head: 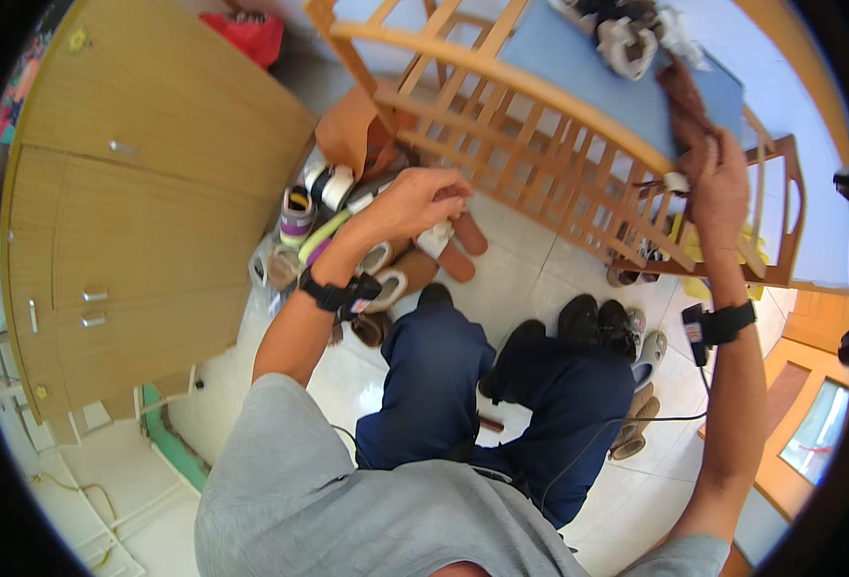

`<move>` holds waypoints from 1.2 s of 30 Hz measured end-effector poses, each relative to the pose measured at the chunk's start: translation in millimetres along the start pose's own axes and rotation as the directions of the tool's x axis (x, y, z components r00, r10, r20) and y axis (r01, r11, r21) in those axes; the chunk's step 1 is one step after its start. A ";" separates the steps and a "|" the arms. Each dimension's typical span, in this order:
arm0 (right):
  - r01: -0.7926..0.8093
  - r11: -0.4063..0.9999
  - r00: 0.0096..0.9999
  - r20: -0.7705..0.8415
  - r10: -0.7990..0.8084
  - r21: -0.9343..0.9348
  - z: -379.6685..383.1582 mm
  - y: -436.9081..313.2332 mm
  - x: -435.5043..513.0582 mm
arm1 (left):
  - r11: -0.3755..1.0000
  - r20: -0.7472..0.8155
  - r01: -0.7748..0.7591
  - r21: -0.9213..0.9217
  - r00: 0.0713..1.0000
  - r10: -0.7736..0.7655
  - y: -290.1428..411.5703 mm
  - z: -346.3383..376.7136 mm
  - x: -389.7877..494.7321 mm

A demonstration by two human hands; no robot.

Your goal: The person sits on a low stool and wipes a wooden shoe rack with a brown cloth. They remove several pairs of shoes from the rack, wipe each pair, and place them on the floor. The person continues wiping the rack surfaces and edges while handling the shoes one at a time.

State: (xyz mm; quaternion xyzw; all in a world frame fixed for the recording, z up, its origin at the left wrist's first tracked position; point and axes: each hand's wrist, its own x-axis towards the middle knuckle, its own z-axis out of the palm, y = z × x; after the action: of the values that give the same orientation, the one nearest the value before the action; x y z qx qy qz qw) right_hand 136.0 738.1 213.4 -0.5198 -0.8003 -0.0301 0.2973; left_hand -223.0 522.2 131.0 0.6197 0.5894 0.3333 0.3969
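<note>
My left hand (424,203) hovers over a pile of shoes on the floor, its fingers curled above a pair of slippers with brown soles (457,262); whether it holds anything is hidden. My right hand (716,184) is at the upper right, by the front rail of a wooden slatted rack (540,79). Dark brown cloth (684,104) lies along the blue board (576,58) on the rack and runs under my right fingers. Near the rack's back, whitish and dark crumpled items (628,49) rest on the same board. Beside my left forearm stands a purple and grey sneaker (296,215).
A wooden cabinet (143,216) fills the left side. Black shoes (597,321), grey slippers (649,358) and brown footwear (633,433) stand by my right leg. A red bag (247,36) is behind the cabinet. A thin cable runs from my right wrist strap.
</note>
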 end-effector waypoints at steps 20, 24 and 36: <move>-0.034 0.999 0.999 0.022 0.034 -0.003 5.8 19.7 2.8 | 0.447 -0.248 -0.112 0.888 0.701 0.669 -43.7 18.4 198.8; 0.054 0.997 0.999 0.010 -0.053 -0.053 3.3 12.4 2.8 | 0.435 -0.263 -0.068 0.898 0.709 0.654 -57.5 24.0 224.5; -0.071 0.997 0.997 -0.040 0.071 0.007 -9.4 -26.9 -3.9 | 0.746 -0.055 -0.245 0.619 0.934 0.352 21.8 21.6 87.8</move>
State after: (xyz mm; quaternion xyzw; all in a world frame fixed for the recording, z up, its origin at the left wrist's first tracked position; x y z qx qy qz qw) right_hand 118.3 719.2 226.2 -0.5464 -0.7753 -0.0275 0.3156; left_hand -186.5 607.7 135.5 0.7694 0.5885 0.2385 0.0692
